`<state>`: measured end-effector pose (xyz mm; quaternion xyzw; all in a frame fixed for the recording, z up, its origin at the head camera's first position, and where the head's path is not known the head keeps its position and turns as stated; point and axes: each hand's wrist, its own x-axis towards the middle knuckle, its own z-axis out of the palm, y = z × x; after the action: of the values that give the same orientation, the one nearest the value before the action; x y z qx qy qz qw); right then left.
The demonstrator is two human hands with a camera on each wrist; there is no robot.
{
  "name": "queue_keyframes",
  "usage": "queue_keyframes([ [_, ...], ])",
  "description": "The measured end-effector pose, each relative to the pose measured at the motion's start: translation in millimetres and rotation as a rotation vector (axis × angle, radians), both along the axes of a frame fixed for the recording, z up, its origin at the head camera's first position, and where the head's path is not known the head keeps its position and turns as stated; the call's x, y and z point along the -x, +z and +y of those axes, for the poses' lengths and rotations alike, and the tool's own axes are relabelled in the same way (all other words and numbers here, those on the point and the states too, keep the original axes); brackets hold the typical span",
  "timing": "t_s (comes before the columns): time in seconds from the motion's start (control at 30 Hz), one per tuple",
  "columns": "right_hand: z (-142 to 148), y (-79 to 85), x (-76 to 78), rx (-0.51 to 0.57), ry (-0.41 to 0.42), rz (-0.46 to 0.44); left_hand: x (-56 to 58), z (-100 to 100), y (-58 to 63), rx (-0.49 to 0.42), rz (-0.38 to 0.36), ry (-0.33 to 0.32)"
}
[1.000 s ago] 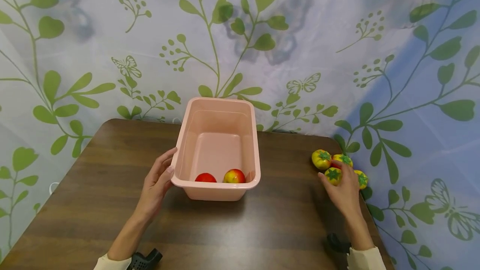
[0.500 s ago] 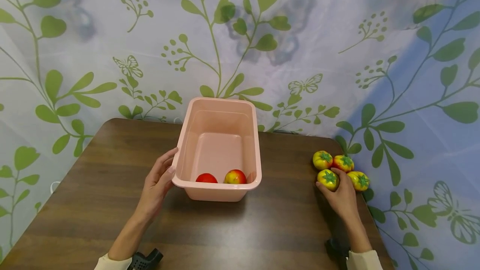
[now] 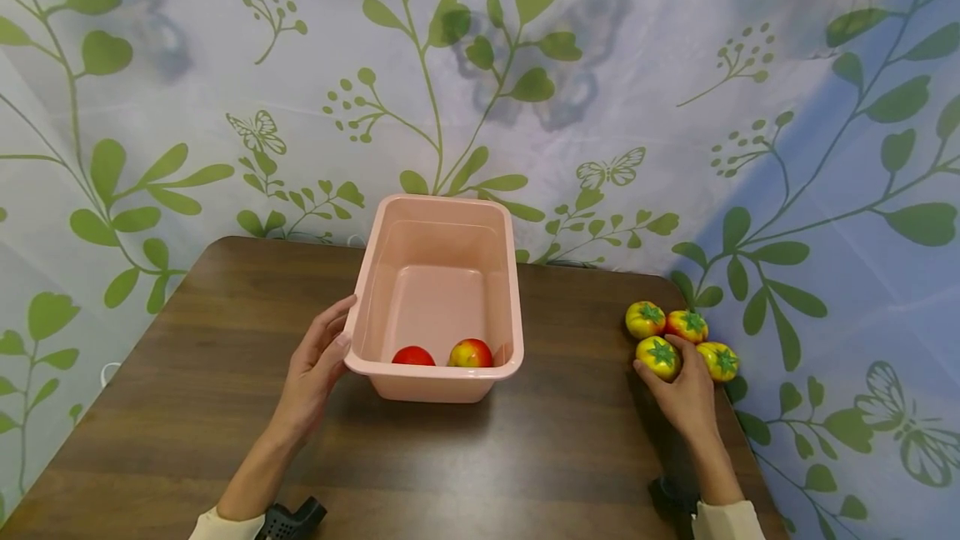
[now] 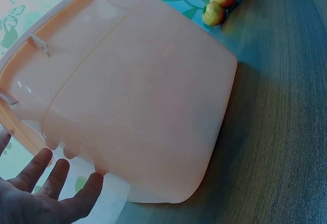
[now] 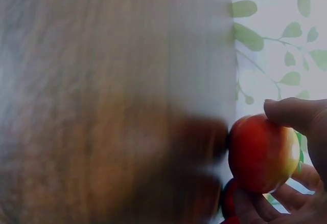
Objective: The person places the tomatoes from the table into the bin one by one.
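The right hand (image 3: 687,390) pinches a yellow fruit (image 3: 657,357) between thumb and fingers, well to the right of the pink tub (image 3: 435,386).
The left hand (image 3: 313,363), its fingers spread, is at the tub's left rim; three more fruits (image 3: 686,326) (with green leafy tops) lie beside the pinched one, and inside the tub, at its near end, are a red fruit (image 3: 412,356) and a red-yellow fruit (image 3: 470,352).

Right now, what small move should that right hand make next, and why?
Probably lift the yellow-and-red tomato-like fruit straight up: the right hand grips it, while the neighbouring tomato-like fruits lie close beside it.
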<state>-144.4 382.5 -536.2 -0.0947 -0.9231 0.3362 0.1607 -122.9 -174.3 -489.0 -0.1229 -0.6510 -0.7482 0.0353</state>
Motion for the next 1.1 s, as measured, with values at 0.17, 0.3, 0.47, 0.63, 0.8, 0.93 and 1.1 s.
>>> queue_keyframes([
  [0.17, -6, 11.2, 1.2, 0.026, -0.01, 0.037, 0.8, 0, -2.1, 0.0, -0.004, 0.005],
  [0.3, -15, 26.0, 1.6, 0.029, -0.02, 0.048, 1.7, -1, -4.6, 0.001, -0.005, 0.01],
  [0.47, -27, 46.1, 1.5, 0.046, -0.019, 0.099, 1.2, -1, -5.0, 0.001, -0.005, 0.01],
  [0.63, -37, 60.4, 2.1, 0.068, -0.008, 0.168, 0.4, -1, -2.6, 0.001, -0.004, 0.007],
  [0.8, -43, 66.8, 2.4, 0.08, -0.004, 0.171, 0.1, 0, -0.9, -0.002, -0.001, 0.003],
  [0.93, -45, 68.4, 2.9, 0.084, 0.0, 0.159, 0.1, 0, -1.0, 0.0, -0.001, 0.002],
  [1.1, -50, 69.4, 5.3, 0.086, 0.024, 0.156, 0.3, 1, -1.5, -0.006, 0.003, 0.001],
])
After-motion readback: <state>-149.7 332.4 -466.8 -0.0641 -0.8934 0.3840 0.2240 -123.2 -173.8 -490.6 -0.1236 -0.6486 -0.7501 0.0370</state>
